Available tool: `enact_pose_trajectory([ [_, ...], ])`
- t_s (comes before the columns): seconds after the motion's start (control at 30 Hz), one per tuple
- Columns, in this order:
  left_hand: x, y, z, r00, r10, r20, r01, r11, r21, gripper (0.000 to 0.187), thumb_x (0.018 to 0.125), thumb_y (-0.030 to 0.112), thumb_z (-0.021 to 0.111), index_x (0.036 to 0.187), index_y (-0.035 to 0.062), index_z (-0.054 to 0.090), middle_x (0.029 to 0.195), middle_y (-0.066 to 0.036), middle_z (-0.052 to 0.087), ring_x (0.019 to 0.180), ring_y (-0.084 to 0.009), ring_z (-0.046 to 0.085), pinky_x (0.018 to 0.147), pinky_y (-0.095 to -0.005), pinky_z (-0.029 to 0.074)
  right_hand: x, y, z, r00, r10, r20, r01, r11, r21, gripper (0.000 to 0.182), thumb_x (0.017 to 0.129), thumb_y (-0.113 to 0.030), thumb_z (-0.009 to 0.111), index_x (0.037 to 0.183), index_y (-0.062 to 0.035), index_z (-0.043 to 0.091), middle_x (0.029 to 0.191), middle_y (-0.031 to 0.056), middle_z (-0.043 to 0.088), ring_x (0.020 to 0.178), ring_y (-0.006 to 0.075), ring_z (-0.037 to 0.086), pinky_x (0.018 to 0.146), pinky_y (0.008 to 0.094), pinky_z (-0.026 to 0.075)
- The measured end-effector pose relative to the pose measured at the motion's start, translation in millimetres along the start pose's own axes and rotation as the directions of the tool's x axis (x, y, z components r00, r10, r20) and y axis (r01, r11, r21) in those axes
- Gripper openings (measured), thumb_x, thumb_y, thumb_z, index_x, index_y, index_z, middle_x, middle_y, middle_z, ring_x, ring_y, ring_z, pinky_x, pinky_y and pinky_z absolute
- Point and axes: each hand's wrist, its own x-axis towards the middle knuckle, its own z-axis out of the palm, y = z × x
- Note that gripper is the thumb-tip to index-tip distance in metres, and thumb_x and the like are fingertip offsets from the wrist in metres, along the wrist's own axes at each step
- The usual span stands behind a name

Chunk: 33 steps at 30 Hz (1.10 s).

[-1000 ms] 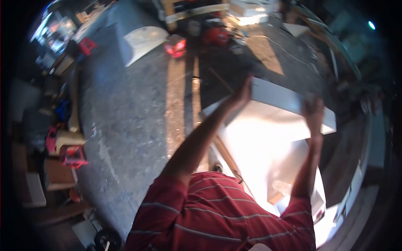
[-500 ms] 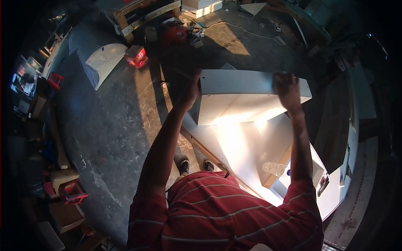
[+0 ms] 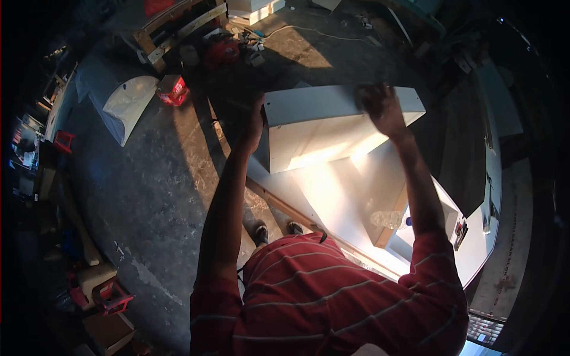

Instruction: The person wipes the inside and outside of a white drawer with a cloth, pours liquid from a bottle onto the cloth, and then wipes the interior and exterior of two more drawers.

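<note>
A white drawer-like box (image 3: 341,113), with small dark holes near the ends of its upper board, stands on edge on a white work surface (image 3: 317,190). My left hand (image 3: 255,123) holds the box's left end, fingers mostly hidden behind it. On the upper board, right of its middle, rests my right hand (image 3: 383,110), its fingers curled and dark with shadow and blur. Whatever may be under those fingers cannot be made out. Closer to me, a clear plastic bottle (image 3: 386,219) with a blue cap lies beside a wooden edge.
A red carton (image 3: 172,90) and a pale curved sheet (image 3: 130,104) lie on the concrete floor at the left. Red stools (image 3: 114,295) stand along the left side. A wooden bench (image 3: 178,38) is at the back; long boards (image 3: 513,237) line the right.
My right hand has slid leftward along the upper board. My left hand stays at the box's left end. The whole view has shifted slightly.
</note>
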Motion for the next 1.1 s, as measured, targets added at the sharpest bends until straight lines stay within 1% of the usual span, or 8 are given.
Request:
enact_pose_trajectory([
  [0.2, 2.8, 15.1, 13.4, 0.982, 0.131, -0.137, -0.126, 0.991, 0.043, 0.049, 0.088, 0.052, 0.046, 0.110, 0.0088, 0.054, 0.105, -0.002, 0.056, 0.100, -0.0134, 0.052, 0.091, -0.0297, 0.038, -17.3, 88.7, -19.3, 0.972, 0.223, 0.072, -0.165, 0.871, -0.463, 0.022, 0.082, -0.023, 0.051, 0.099, -0.0136, 0.061, 0.106, 0.0019, 0.060, 0.097, 0.0280, 0.052, 0.082, 0.0470, 0.042],
  [0.43, 19.2, 1.6, -3.7, 0.999, 0.019, 0.036, -0.020, 0.999, 0.025, 0.043, 0.092, 0.049, 0.038, 0.098, 0.0107, 0.055, 0.093, 0.000, 0.052, 0.092, -0.0114, 0.045, 0.091, -0.0275, 0.031, 22.3, -52.4, -19.7, 1.000, -0.018, -0.020, 0.021, 0.983, 0.181, 0.016, 0.078, -0.016, 0.059, 0.094, -0.0137, 0.060, 0.095, 0.0039, 0.059, 0.094, 0.0270, 0.052, 0.084, 0.0428, 0.040],
  [0.63, 11.6, 9.6, 5.5, 1.000, 0.015, 0.004, -0.015, 0.999, -0.051, 0.042, 0.094, 0.049, 0.034, 0.092, 0.0120, 0.055, 0.086, 0.001, 0.051, 0.083, -0.0103, 0.046, 0.085, -0.0272, 0.033, -20.7, 113.1, -1.8, 0.958, 0.239, 0.159, -0.131, 0.857, -0.498, 0.017, 0.079, -0.028, 0.055, 0.084, -0.0121, 0.060, 0.086, 0.0140, 0.059, 0.079, 0.0323, 0.058, 0.066, 0.0430, 0.049],
  [0.77, 14.9, 7.1, 0.0, 0.999, 0.036, 0.038, -0.035, 0.999, -0.026, 0.045, 0.095, 0.049, 0.031, 0.098, 0.0108, 0.055, 0.091, 0.000, 0.054, 0.090, -0.0111, 0.049, 0.087, -0.0274, 0.034, 10.6, 35.0, 29.1, 0.972, 0.235, -0.018, -0.236, 0.965, -0.117, 0.018, 0.081, -0.029, 0.055, 0.080, -0.0119, 0.060, 0.078, 0.0130, 0.060, 0.074, 0.0299, 0.060, 0.063, 0.0400, 0.051],
  [0.87, 17.6, 5.9, -0.9, 0.998, 0.018, 0.061, -0.015, 0.998, -0.056, 0.049, 0.095, 0.050, 0.029, 0.106, 0.0092, 0.055, 0.099, -0.002, 0.056, 0.098, -0.0118, 0.049, 0.090, -0.0277, 0.033, 52.4, -93.9, 39.6, 0.978, -0.028, -0.208, 0.032, 0.999, 0.017, 0.023, 0.084, -0.032, 0.053, 0.084, -0.0106, 0.061, 0.074, 0.0075, 0.061, 0.066, 0.0263, 0.061, 0.062, 0.0367, 0.050],
  [0.97, 14.8, 2.6, 1.2, 0.994, 0.106, -0.005, -0.106, 0.993, -0.056, 0.054, 0.095, 0.052, 0.027, 0.112, 0.0078, 0.053, 0.107, -0.003, 0.056, 0.102, -0.0122, 0.049, 0.093, -0.0279, 0.032, 93.3, -182.1, 15.4, 0.992, -0.100, 0.074, 0.086, 0.980, 0.180, 0.018, 0.085, -0.024, 0.052, 0.087, -0.0077, 0.058, 0.090, 0.0125, 0.060, 0.087, 0.0278, 0.059, 0.071, 0.0369, 0.050],
  [1.03, 15.2, 1.4, 1.6, 0.977, 0.205, -0.062, -0.208, 0.977, -0.044, 0.056, 0.095, 0.053, 0.026, 0.115, 0.0073, 0.052, 0.110, -0.004, 0.055, 0.103, -0.0124, 0.049, 0.094, -0.0279, 0.032, 96.4, -177.4, 14.1, 0.992, -0.130, -0.004, 0.126, 0.956, 0.266, 0.016, 0.086, -0.022, 0.050, 0.085, -0.0084, 0.058, 0.090, 0.0118, 0.059, 0.089, 0.0267, 0.058, 0.070, 0.0371, 0.050],
  [1.1, 13.9, 10.6, 3.2, 0.999, 0.005, 0.034, 0.001, 0.985, -0.175, 0.058, 0.095, 0.054, 0.023, 0.114, 0.0069, 0.051, 0.110, -0.005, 0.055, 0.104, -0.0129, 0.049, 0.094, -0.0276, 0.031, 87.4, -127.2, 34.0, 0.948, -0.287, -0.140, 0.302, 0.948, 0.098, 0.016, 0.085, -0.022, 0.051, 0.083, -0.0085, 0.058, 0.089, 0.0096, 0.058, 0.087, 0.0262, 0.057, 0.068, 0.0371, 0.050],
])
